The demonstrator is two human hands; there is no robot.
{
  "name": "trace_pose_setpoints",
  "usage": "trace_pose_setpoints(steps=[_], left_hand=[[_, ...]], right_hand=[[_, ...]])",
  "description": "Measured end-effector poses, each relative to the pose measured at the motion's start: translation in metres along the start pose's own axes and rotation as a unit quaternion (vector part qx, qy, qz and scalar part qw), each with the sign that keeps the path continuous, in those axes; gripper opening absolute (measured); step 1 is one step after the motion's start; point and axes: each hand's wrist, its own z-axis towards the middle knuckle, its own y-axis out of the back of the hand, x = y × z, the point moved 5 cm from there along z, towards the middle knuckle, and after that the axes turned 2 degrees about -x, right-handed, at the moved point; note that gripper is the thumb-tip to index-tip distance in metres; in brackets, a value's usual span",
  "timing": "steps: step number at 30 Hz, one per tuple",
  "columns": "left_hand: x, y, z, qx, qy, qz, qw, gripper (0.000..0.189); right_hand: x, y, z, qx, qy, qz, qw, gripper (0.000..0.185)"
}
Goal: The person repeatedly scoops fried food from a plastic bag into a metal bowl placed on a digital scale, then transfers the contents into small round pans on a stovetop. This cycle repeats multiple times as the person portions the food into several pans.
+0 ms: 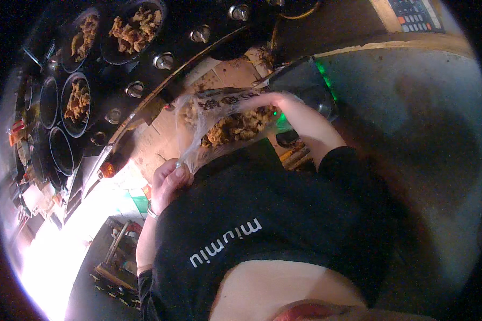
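Note:
In front of my body hangs a clear plastic bag (197, 124) bearing dark printed writing. Brown fried food pieces (237, 130) show in and through its film. My left hand (172, 176) pinches the bag's gathered edge between thumb and fingers, and a bracelet circles that wrist. From the other side, my right hand (270, 101) reaches over the fried pieces at the bag's mouth. Its fingers are blurred by the film, so whether they grip anything is hidden. Beyond the right wrist is a clear plastic box or sheet (301, 82).
Upper left, a dark counter (144, 80) carries round bowls, some with fried pieces (134, 30), and a row of shiny metal knobs (163, 61). A grey worktop (417, 100) spans the right. A calculator (415, 18) lies at top right. Below are stained floor tiles (237, 74).

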Motion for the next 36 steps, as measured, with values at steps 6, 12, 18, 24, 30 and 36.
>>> trace_pose_setpoints(steps=[6, 12, 18, 24, 30, 36], left_hand=[[0.009, -0.003, 0.016, 0.037, 0.016, -0.040, 0.998, 0.024], [0.013, -0.009, 0.026, 0.064, 0.049, -0.062, 0.995, 0.016], [0.018, -0.013, 0.031, 0.070, 0.085, 0.057, 0.992, 0.014], [0.012, -0.018, 0.031, 0.040, 0.089, 0.118, 0.988, 0.013], [0.009, -0.022, 0.033, -0.003, 0.087, 0.114, 0.990, 0.014], [0.010, -0.010, 0.039, 0.010, 0.102, 0.053, 0.993, 0.010]], right_hand=[[0.014, -0.059, -0.051, -0.031, 0.054, 0.222, 0.973, 0.061], [0.003, -0.086, -0.038, -0.131, 0.069, 0.122, 0.981, 0.059], [-0.012, -0.101, 0.000, -0.248, 0.211, -0.018, 0.945, 0.058], [-0.005, -0.049, -0.011, -0.265, 0.198, 0.080, 0.940, 0.051], [0.013, -0.027, -0.038, -0.271, 0.255, 0.500, 0.782, 0.052], [0.027, -0.031, -0.078, -0.316, 0.300, 0.632, 0.640, 0.066]])
